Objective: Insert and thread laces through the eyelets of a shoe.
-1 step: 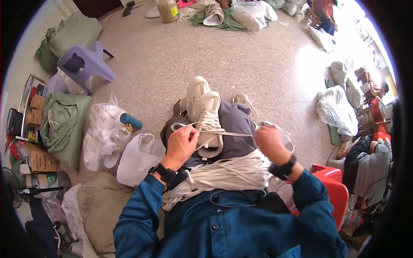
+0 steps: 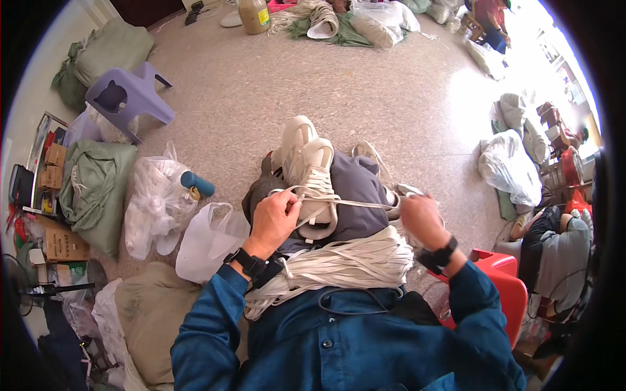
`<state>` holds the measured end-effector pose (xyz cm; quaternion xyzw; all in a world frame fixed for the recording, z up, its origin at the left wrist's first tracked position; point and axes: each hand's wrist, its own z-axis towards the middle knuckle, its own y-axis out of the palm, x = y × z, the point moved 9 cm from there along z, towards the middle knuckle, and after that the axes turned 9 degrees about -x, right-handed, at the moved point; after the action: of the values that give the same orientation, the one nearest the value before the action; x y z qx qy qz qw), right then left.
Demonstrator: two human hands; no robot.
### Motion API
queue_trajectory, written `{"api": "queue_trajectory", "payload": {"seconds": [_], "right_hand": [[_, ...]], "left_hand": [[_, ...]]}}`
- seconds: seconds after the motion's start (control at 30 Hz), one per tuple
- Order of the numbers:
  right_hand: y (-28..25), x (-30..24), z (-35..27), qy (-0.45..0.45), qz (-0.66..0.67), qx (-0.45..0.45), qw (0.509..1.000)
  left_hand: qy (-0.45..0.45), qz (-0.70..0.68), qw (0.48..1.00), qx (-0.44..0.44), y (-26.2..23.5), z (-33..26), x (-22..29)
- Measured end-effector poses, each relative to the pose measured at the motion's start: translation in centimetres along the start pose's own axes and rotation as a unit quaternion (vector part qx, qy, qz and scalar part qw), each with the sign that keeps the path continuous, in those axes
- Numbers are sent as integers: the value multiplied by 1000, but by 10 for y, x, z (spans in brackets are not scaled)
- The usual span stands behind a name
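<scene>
A thick bundle of flat white cords (image 2: 345,264) lies across my lap. My left hand (image 2: 277,218) pinches one white cord (image 2: 358,203), which runs taut across to my right hand (image 2: 420,218), closed on its other end. Both wrists carry black watches. Just beyond the hands are my crossed legs in grey trousers and white sneakers (image 2: 316,173), and the cord loops near the closer shoe.
I sit on a red plastic seat (image 2: 505,287). White plastic bags (image 2: 208,241) and a teal bottle (image 2: 195,184) lie at my left, with green sacks (image 2: 94,189), a purple stool (image 2: 127,98) and cardboard boxes (image 2: 62,244) beyond. Another person (image 2: 554,241) sits at right. More cord (image 2: 319,16) lies far ahead.
</scene>
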<state>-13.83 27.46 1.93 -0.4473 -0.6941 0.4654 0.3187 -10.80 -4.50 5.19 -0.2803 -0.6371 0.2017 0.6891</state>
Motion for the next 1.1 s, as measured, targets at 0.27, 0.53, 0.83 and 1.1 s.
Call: {"api": "queue_trajectory", "payload": {"seconds": [0.27,0.53,0.83,1.1], "right_hand": [[-1,19,-44,13,121,122,985],[-71,-89,-1,-172,219,236,931],[-71,-103,4,-209,216,235,925],[-67,-90,-13,-237,202,197,930]], "left_hand": [[-37,13,999,-1,-8,7,1],[49,43,997,-28,-1,25,17],[-129,-358,890,-252,23,22,-9],[-14,-29,994,-104,11,25,-3]]}}
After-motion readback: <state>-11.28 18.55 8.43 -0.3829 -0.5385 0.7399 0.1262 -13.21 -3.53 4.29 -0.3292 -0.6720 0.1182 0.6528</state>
